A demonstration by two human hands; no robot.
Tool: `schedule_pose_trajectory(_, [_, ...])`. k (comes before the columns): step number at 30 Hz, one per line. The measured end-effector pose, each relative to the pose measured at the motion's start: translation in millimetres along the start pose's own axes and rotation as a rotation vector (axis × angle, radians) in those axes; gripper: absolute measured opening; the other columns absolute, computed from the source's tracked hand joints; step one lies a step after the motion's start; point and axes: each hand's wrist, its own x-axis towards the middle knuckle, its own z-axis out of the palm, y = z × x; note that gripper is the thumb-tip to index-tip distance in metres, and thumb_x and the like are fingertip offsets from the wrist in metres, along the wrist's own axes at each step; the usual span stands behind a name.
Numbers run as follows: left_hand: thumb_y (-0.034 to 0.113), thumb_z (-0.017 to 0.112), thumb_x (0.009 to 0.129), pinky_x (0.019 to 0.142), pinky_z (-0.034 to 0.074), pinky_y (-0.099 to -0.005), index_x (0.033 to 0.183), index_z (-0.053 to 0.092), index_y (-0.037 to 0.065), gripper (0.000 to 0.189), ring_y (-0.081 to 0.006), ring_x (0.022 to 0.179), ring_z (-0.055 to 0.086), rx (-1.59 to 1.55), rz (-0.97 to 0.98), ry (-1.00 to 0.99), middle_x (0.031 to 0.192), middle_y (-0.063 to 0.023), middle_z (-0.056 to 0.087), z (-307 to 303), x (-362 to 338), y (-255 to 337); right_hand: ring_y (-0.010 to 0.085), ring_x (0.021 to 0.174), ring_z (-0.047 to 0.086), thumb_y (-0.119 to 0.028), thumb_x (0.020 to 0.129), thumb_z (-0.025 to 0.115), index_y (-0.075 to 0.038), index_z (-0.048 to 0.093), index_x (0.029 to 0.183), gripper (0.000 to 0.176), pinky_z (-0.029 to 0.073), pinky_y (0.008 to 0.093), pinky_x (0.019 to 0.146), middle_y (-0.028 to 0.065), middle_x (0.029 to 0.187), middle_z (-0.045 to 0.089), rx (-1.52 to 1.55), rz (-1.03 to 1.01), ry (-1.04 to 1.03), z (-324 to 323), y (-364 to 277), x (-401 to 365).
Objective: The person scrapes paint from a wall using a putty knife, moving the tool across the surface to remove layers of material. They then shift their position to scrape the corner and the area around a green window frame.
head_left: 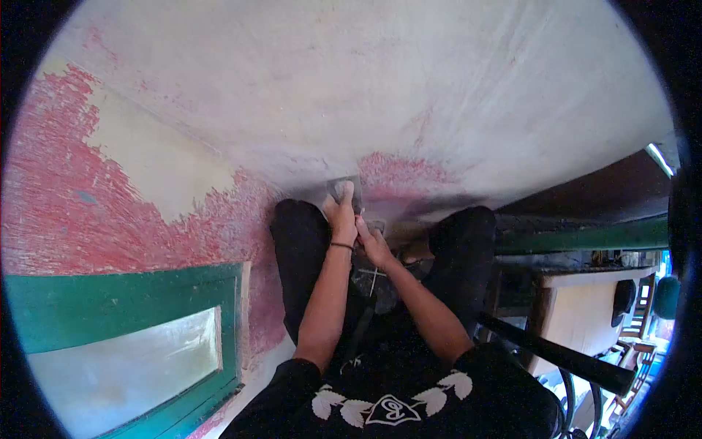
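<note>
Against the wall (241,102) in front of me is a flat grey scraper (356,192), its broad blade close to the plaster. My left hand (341,214), with a dark band at the wrist, is closed on it, and the fingers press along the blade. Just below and to the right, my right hand (374,243) meets the left, its fingers curled round what looks like the scraper's lower end; the handle itself is hidden. Above the hands the wall is pale and smooth. A rough pink patch (406,172) lies right of the blade.
Rough red-pink paint (66,175) covers the wall at left, above a green-framed window (124,274). My knees in black trousers (462,245) flank the hands. At right are a green beam (585,234), a black rail (563,351), a pale tabletop (581,314) and wooden chairs (640,358).
</note>
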Motion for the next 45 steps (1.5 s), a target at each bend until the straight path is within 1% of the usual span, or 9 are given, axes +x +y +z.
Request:
schedule_pose_trajectory(11, [0.029,0.073,0.091,0.049,0.050,-0.0304,0.100,0.064,0.003,0.029,-0.0120,0.067,0.059,-0.016,-0.071,-0.077,0.086,-0.0004,0.064,-5.3,7.7,8.5,0.0122,0.065,0.045,-0.066,0.096,0.047,-0.005,0.059,0.075,0.066,0.037,0.0293,0.060,-0.0015,0.070,0.050,0.037,0.016,-0.091,-4.8,-41.6,-16.1])
schedule_pose_trajectory(12, [0.030,0.073,0.090,0.049,0.052,-0.0293,0.100,0.064,0.004,0.030,-0.0110,0.065,0.059,0.018,0.149,-0.053,0.086,-0.0003,0.064,-4.7,17.0,-2.3,0.0115,0.064,0.047,-0.067,0.095,0.047,-0.006,0.060,0.074,0.066,0.037,0.0283,0.058,-0.0011,0.069,0.049,0.055,0.040,-0.057,-3.0,-42.6,-14.4])
schedule_pose_trajectory(16, [0.030,0.074,0.090,0.049,0.051,-0.0299,0.101,0.065,0.003,0.031,-0.0132,0.065,0.059,0.013,-0.142,-0.073,0.087,-0.0016,0.065,-13.5,12.8,-15.3,0.0128,0.063,0.049,-0.069,0.094,0.047,-0.006,0.060,0.075,0.067,0.039,0.0300,0.057,0.0009,0.070,0.054,0.121,0.083,-0.113,-1.8,-20.1,-9.7])
schedule_pose_trajectory(22, [0.029,0.075,0.088,0.049,0.050,-0.0292,0.099,0.064,0.002,0.031,-0.0133,0.067,0.059,0.039,-0.112,-0.006,0.086,-0.0027,0.064,-11.7,4.8,-6.9,0.0107,0.054,0.041,-0.072,0.094,0.043,-0.012,0.054,0.080,0.062,0.030,0.0283,0.048,-0.0014,0.066,0.046,0.157,0.170,-0.116,4.3,2.8,0.9])
schedule_pose_trajectory(25, [0.030,0.075,0.088,0.047,0.050,-0.0296,0.096,0.064,0.003,0.031,-0.0126,0.064,0.059,-0.003,-0.109,-0.030,0.084,-0.0025,0.064,-13.2,10.0,-14.9,0.0143,0.062,0.051,-0.070,0.093,0.047,-0.007,0.062,0.079,0.066,0.038,0.0297,0.055,0.0021,0.072,0.057,0.101,0.003,-0.053,3.0,16.2,16.9])
schedule_pose_trajectory(35, [0.028,0.076,0.087,0.044,0.051,-0.0288,0.094,0.063,0.004,0.029,-0.0127,0.056,0.057,0.035,0.001,-0.047,0.080,-0.0024,0.062,-8.0,13.4,-14.7,0.0124,0.063,0.048,-0.066,0.094,0.050,-0.003,0.064,0.092,0.065,0.037,0.0305,0.058,-0.0010,0.071,0.052,0.145,0.060,-0.050,-2.8,10.7,14.9])
schedule_pose_trajectory(39, [0.027,0.076,0.088,0.043,0.050,-0.0283,0.096,0.062,0.003,0.029,-0.0126,0.057,0.058,-0.030,0.007,-0.036,0.079,-0.0025,0.062,1.0,14.7,-3.2,0.0082,0.048,0.038,-0.066,0.096,0.046,-0.016,0.052,0.082,0.053,0.027,0.0263,0.042,-0.0041,0.064,0.046,0.122,-0.036,-0.028,-1.2,-1.9,19.6])
schedule_pose_trajectory(42, [0.026,0.076,0.088,0.043,0.050,-0.0276,0.099,0.062,0.002,0.030,-0.0124,0.060,0.059,0.028,0.000,-0.081,0.082,-0.0033,0.063,-4.3,5.3,13.8,0.0093,0.049,0.039,-0.068,0.096,0.045,-0.016,0.046,0.078,0.055,0.027,0.0274,0.044,-0.0044,0.063,0.043,0.189,0.051,-0.187,-5.4,-51.9,-11.0])
schedule_pose_trajectory(45, [0.026,0.074,0.089,0.045,0.048,-0.0272,0.095,0.063,0.002,0.027,-0.0114,0.061,0.058,0.068,0.020,-0.047,0.083,-0.0030,0.064,-7.7,8.5,-6.6,0.0117,0.072,0.045,-0.058,0.100,0.046,-0.002,0.065,0.101,0.060,0.036,0.0304,0.063,-0.0009,0.080,0.055,0.080,0.109,-0.110,-7.0,10.2,16.7])
